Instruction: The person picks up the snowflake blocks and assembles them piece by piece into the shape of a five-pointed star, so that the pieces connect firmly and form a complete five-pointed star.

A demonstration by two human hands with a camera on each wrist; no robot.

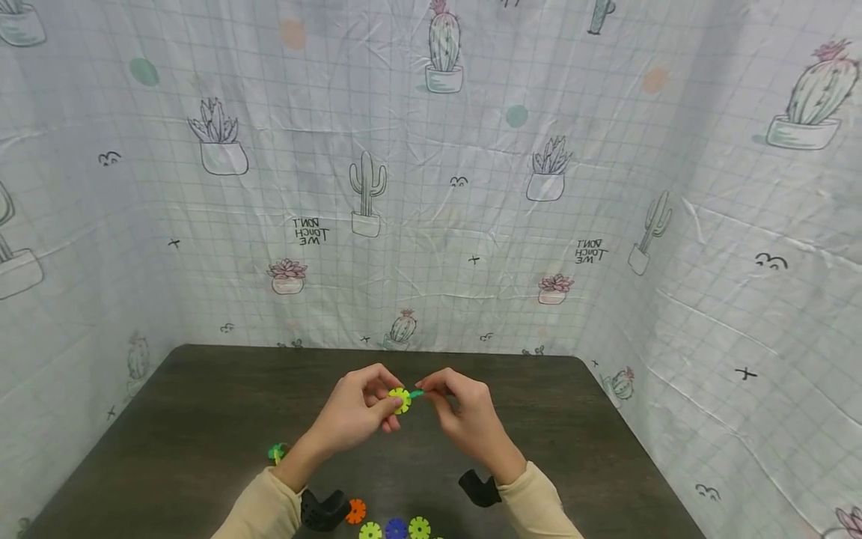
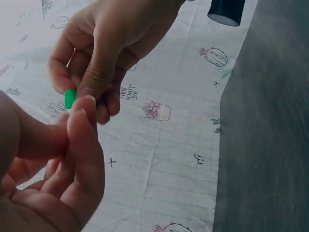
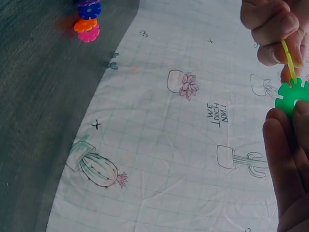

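Note:
Over the middle of the table, my left hand (image 1: 357, 408) pinches a yellow notched disc (image 1: 400, 400) between thumb and fingers. My right hand (image 1: 469, 419) pinches a green notched disc (image 1: 417, 394), which looks nearly edge-on from the head. In the right wrist view, the yellow disc (image 3: 288, 60) is seen edge-on and its lower end meets the notched rim of the green disc (image 3: 286, 100). Fingers hide most of both pieces in the left wrist view, where just a bit of the green disc (image 2: 70, 98) shows.
Along the near side of the dark table (image 1: 539, 404) lie an orange disc (image 1: 355, 511), a blue disc (image 1: 396, 528) and yellow-green discs (image 1: 419, 527). A small green-and-yellow cluster (image 1: 277, 453) sits beside the left wrist. Behind hangs a cactus-print cloth (image 1: 417, 262).

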